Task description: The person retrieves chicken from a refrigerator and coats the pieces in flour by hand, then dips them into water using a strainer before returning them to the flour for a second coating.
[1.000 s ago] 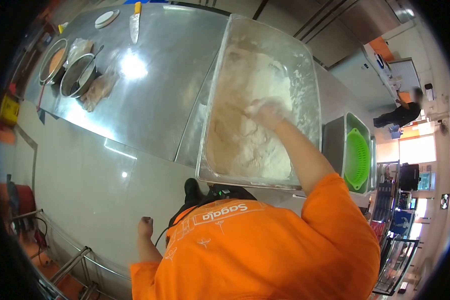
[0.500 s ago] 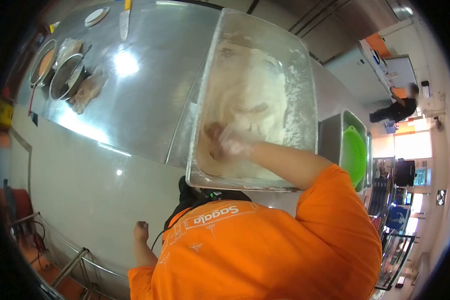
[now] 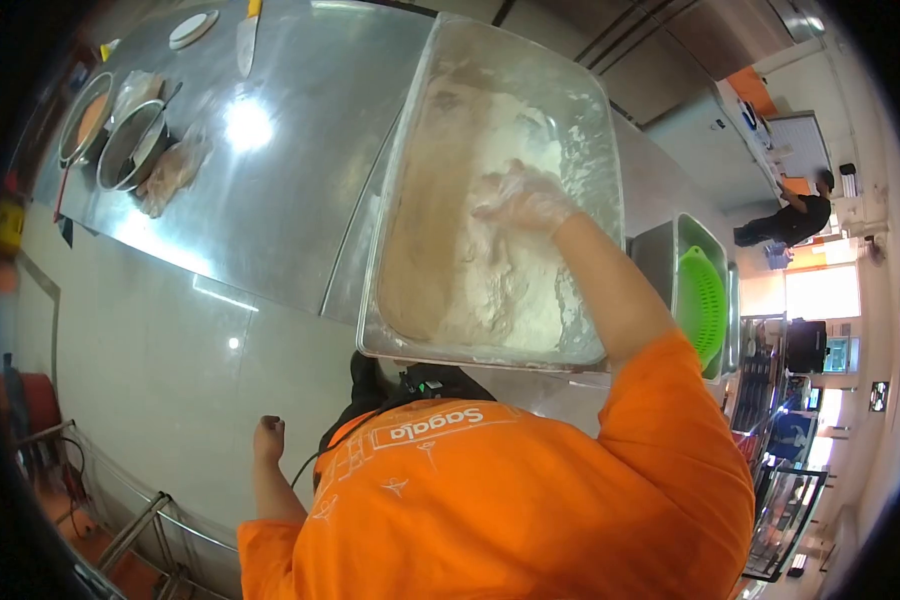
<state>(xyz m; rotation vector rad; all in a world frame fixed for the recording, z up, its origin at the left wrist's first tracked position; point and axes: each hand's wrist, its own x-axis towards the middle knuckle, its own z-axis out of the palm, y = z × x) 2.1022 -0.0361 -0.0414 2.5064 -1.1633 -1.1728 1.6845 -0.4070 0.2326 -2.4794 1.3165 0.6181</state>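
My right hand, in a clear plastic glove dusted white, is over the large rectangular metal tray. Its fingers look apart and slightly bent, touching or just above the white flour-like powder. I see nothing held in it. The powder lies thickest along the tray's right half, while the left half has only a thin, tan-looking film. My left hand hangs bare and low beside my body, away from the table, its fingers curled closed with nothing visible in them.
A knife and a round white lid lie on the steel table. Two metal bowls stand left, beside a crumpled plastic bag. Right of the tray is a green basket. A person stands far right.
My right hand has moved from the tray's near left part up and right onto the powder. More powder now lies in the near right area. My left hand has shifted slightly.
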